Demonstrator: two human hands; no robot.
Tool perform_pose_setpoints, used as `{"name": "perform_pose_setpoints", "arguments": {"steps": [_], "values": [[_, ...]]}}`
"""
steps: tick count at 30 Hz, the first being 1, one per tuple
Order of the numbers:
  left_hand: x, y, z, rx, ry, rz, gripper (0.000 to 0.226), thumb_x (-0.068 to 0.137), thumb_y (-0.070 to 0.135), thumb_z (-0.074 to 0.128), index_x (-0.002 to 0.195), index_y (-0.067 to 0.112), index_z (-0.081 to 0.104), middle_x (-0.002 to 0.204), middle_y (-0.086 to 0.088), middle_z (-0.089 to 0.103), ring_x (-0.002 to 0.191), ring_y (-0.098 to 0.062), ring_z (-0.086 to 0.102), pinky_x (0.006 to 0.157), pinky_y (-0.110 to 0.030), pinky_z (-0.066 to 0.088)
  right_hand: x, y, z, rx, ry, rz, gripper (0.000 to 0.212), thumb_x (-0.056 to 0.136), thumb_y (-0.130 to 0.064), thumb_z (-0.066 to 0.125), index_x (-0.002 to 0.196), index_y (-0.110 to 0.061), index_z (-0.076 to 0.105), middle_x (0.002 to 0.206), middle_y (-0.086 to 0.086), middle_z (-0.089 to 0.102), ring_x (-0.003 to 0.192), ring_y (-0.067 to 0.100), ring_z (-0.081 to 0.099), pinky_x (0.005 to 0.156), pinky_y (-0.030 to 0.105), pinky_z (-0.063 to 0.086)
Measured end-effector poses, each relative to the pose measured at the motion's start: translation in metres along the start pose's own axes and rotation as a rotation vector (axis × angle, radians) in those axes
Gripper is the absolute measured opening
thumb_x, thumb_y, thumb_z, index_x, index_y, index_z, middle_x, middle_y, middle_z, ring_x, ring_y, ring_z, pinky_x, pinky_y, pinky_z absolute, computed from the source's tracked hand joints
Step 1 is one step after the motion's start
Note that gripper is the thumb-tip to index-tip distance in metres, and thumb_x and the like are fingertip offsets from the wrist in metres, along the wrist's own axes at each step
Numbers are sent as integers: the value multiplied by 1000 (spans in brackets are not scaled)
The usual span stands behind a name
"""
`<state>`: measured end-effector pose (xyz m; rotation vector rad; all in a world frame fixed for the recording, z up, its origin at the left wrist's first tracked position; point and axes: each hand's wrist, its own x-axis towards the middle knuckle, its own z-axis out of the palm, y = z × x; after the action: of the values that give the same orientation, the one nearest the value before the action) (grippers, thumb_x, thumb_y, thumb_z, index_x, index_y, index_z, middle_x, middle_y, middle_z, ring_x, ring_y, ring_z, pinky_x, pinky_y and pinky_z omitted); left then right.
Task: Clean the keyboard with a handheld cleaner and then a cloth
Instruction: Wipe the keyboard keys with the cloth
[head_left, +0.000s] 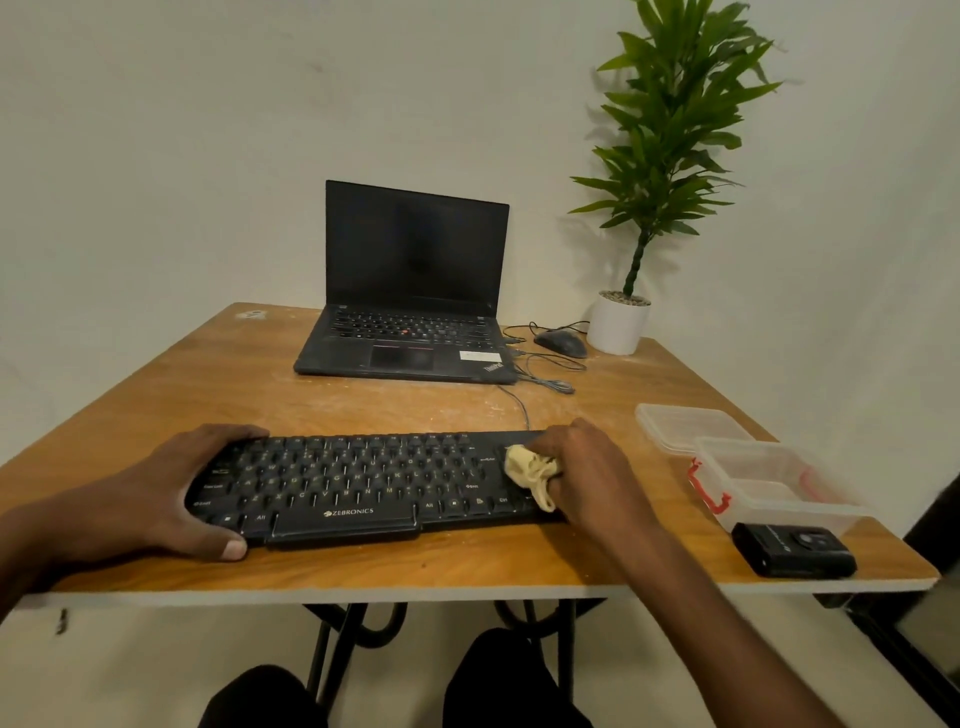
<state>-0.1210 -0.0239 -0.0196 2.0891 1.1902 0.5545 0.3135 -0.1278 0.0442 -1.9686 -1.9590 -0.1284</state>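
Observation:
A black keyboard (358, 480) lies across the near part of the wooden table (156, 384). My left hand (171, 491) grips its left end, fingers over the far edge and thumb on the near edge. My right hand (582, 465) holds a bunched pale yellow cloth (530, 473) pressed onto the keys at the keyboard's right end. A small black handheld cleaner (792, 550) lies on the table near the front right corner, apart from both hands.
An open black laptop (410, 291) sits at the back, with a mouse (561, 343) and loose cables to its right. A potted plant (618, 322) stands at the back right. A clear plastic box (769, 483) and its lid (685, 426) sit right of the keyboard.

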Motion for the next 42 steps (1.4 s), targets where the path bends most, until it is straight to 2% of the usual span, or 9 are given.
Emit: {"name": "perform_pose_setpoints", "arguments": {"steps": [3, 8, 11, 13, 17, 20, 25, 30, 42], "values": [[-3, 3, 2, 1, 14, -15, 121, 38, 73, 98, 144, 64, 41, 143, 23, 45, 126, -10, 50, 101, -46, 49, 3, 13, -5, -31, 48, 69, 48, 86, -9, 72, 130, -28, 65, 110, -1, 62, 90, 11, 49, 73, 26, 47], [-2, -5, 0, 7, 7, 31, 123, 39, 67, 102, 148, 56, 44, 144, 12, 50, 126, -23, 53, 96, -52, 50, 0, -13, 5, 27, 24, -17, 42, 85, -3, 68, 121, -24, 71, 109, -1, 66, 96, 15, 50, 69, 26, 37], [-2, 0, 0, 3, 6, 9, 122, 40, 70, 100, 146, 62, 40, 145, 20, 45, 128, -15, 51, 100, -49, 50, -7, -5, 3, 100, -23, -33, 42, 80, -1, 70, 114, -26, 75, 105, -5, 70, 92, 13, 56, 63, 24, 41], [-4, 5, 1, 12, -17, -17, 122, 41, 74, 97, 146, 65, 35, 144, 26, 41, 128, -9, 49, 105, -46, 50, -14, 9, -6, 147, -3, 18, 37, 79, -3, 74, 106, -28, 77, 100, -8, 71, 84, 10, 60, 62, 26, 50], [-6, 12, 0, 24, -39, -47, 124, 42, 76, 96, 147, 65, 31, 145, 27, 39, 129, -8, 49, 107, -45, 51, -25, 44, -22, -7, 104, 276, 45, 81, -6, 75, 121, -28, 71, 110, 4, 70, 82, 14, 55, 59, 22, 43], [-7, 11, 0, 11, -7, -36, 121, 41, 73, 98, 145, 65, 37, 145, 21, 43, 127, -11, 50, 103, -47, 51, -33, 40, -19, -6, 179, 339, 51, 80, -3, 75, 125, -27, 70, 112, 2, 72, 92, 19, 62, 72, 31, 52], [-8, 18, 0, 25, -38, -54, 123, 41, 77, 95, 146, 67, 31, 144, 28, 39, 129, -7, 47, 106, -44, 50, -46, 1, -2, 88, 246, 262, 49, 79, -3, 77, 122, -24, 70, 111, -2, 70, 94, 13, 57, 70, 25, 46], [-13, 35, 2, 48, -69, -74, 120, 41, 81, 91, 142, 71, 26, 143, 32, 35, 128, -1, 45, 108, -39, 49, -50, -38, 8, 179, 227, 140, 48, 73, -1, 79, 117, -21, 73, 112, -4, 69, 108, 16, 58, 89, 30, 50], [-22, 57, 4, 68, -66, -83, 121, 47, 75, 87, 149, 56, 24, 140, 37, 28, 127, 4, 40, 94, -17, 41, -55, -151, 30, 394, 38, -229, 53, 80, -6, 73, 127, -29, 66, 125, -15, 62, 113, 3, 48, 98, 20, 43]]}}
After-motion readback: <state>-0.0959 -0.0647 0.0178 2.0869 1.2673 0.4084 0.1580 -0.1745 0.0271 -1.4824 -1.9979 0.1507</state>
